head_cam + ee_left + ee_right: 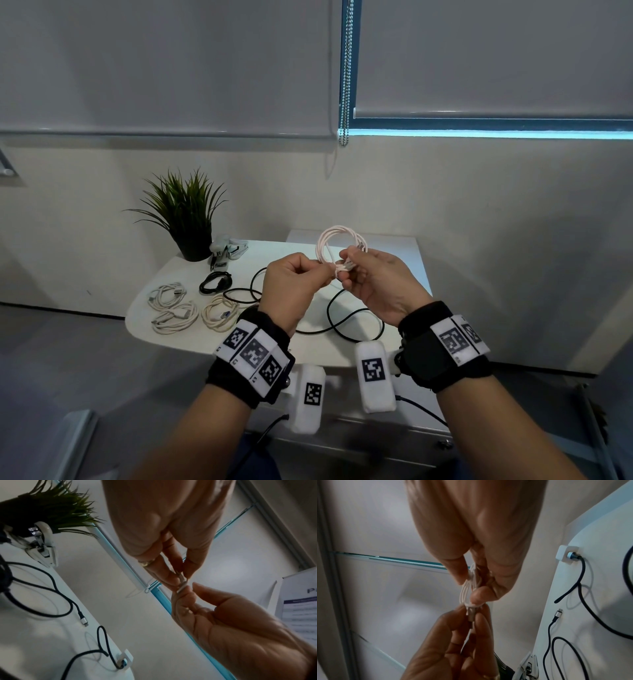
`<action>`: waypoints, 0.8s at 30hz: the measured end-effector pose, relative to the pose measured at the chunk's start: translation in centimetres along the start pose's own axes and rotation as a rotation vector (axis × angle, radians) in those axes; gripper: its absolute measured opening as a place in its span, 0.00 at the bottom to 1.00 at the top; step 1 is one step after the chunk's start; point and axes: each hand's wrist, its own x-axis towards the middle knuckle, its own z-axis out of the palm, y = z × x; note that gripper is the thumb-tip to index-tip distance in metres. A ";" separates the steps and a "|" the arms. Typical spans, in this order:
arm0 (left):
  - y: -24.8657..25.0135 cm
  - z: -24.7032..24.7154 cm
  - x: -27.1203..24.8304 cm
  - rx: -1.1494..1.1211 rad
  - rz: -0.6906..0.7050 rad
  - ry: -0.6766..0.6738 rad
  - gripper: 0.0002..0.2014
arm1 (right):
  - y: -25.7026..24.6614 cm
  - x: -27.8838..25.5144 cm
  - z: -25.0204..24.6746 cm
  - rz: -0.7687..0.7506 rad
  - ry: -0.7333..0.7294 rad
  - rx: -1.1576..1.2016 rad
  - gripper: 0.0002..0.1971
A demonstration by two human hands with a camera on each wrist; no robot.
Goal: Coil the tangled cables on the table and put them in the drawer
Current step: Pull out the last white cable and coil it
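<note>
Above the white table (274,346) I hold a pale pink coiled cable (339,240) with both hands. My left hand (327,272) pinches the cable's metal plug (181,584) between thumb and fingers. My right hand (346,260) grips the bundled strands (467,589) of the coil where a turn of cable wraps round them. In the right wrist view the plug (471,615) sits just below that wrap. A loose black cable (342,318) sprawls on the table under my hands. Three coiled white cables (174,318) and a coiled black cable (215,282) lie at the table's left.
A potted plant (186,212) and a stapler (226,251) stand at the table's far left corner. A white cable clip (126,658) holds the black cable near the table edge. A white cabinet top (394,246) adjoins the table at the back right.
</note>
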 end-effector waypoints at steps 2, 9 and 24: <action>-0.3 0.1 -0.2 0.038 -0.015 0.000 0.13 | 0.1 0.0 0.0 -0.003 0.005 -0.004 0.07; -0.9 -0.2 -0.2 0.230 0.006 -0.056 0.16 | 0.3 0.3 -0.1 -0.018 -0.057 -0.073 0.05; -2.3 -3.3 0.9 -0.083 -0.230 -0.138 0.04 | 2.6 2.7 0.9 0.140 -0.053 -0.173 0.04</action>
